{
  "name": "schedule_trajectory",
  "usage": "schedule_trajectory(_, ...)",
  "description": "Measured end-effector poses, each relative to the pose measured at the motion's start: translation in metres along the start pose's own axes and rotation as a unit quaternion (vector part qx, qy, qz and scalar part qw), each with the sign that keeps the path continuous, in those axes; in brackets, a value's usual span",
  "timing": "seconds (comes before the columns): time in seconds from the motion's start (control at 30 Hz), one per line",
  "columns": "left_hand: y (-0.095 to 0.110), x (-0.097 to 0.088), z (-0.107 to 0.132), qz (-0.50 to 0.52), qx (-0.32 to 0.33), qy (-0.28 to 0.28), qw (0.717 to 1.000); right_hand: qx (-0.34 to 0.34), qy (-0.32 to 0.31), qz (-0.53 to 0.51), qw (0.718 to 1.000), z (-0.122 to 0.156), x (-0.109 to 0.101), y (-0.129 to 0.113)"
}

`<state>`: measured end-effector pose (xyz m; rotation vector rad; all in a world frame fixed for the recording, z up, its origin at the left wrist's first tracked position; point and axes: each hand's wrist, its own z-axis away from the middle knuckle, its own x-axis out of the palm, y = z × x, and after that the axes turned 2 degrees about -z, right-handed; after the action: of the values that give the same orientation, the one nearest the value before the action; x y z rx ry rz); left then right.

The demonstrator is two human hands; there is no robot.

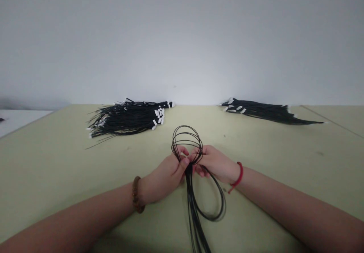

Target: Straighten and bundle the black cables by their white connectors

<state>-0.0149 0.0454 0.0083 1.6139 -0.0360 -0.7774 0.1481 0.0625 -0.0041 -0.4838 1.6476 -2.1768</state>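
A bundle of thin black wires (193,203) is held between both hands at the middle of the table. My left hand (166,177), with a brown bead bracelet at the wrist, pinches the wires where they cross. My right hand (214,164), with a red cord at the wrist, grips the same crossing from the other side. Above the hands the wires form a round loop (186,141). A second loop lies on the table below my right hand, and the tails run toward me off the bottom edge.
On the pale green table (57,169), a pile of black wires with white connectors (126,118) lies far left. A smaller pile of the same wires (264,110) lies far right. A plain white wall stands behind. Another white surface shows at far left.
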Motion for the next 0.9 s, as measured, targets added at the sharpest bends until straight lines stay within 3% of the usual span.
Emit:
schedule_trajectory(0.1,0.001,-0.019,-0.007,-0.05,0.079,0.004,0.996,0.02,-0.008,0.0,1.0,0.0,-0.002,-0.003)
schedule_trajectory(0.2,0.007,-0.033,-0.018,0.145,0.118,-0.037,0.982,0.043,-0.035,0.005,0.998,0.0,-0.002,-0.004)
schedule_trajectory(0.3,0.02,-0.031,-0.027,0.325,0.132,-0.094,0.932,0.047,-0.05,0.007,0.998,0.0,0.0,-0.004)
schedule_trajectory(0.43,0.042,-0.017,-0.033,0.435,0.09,-0.124,0.887,0.049,-0.053,0.002,0.997,-0.001,0.0,-0.002)
schedule_trajectory(0.57,0.061,-0.008,-0.035,0.497,0.0,-0.066,0.865,0.065,-0.066,-0.001,0.996,-0.002,-0.001,-0.002)
schedule_trajectory(0.67,0.068,-0.006,-0.036,0.485,-0.066,0.009,0.872,0.073,-0.062,-0.006,0.995,-0.002,-0.001,-0.004)
schedule_trajectory(0.73,0.068,-0.007,-0.04,0.463,-0.078,0.032,0.882,0.081,-0.061,-0.009,0.995,-0.002,-0.001,-0.004)
schedule_trajectory(0.83,0.059,-0.017,-0.049,0.403,-0.025,-0.024,0.915,0.095,-0.059,-0.015,0.994,-0.002,-0.002,-0.005)
schedule_trajectory(0.9,0.053,-0.03,-0.049,0.298,0.073,-0.027,0.952,0.104,-0.056,-0.022,0.993,-0.004,-0.002,-0.005)
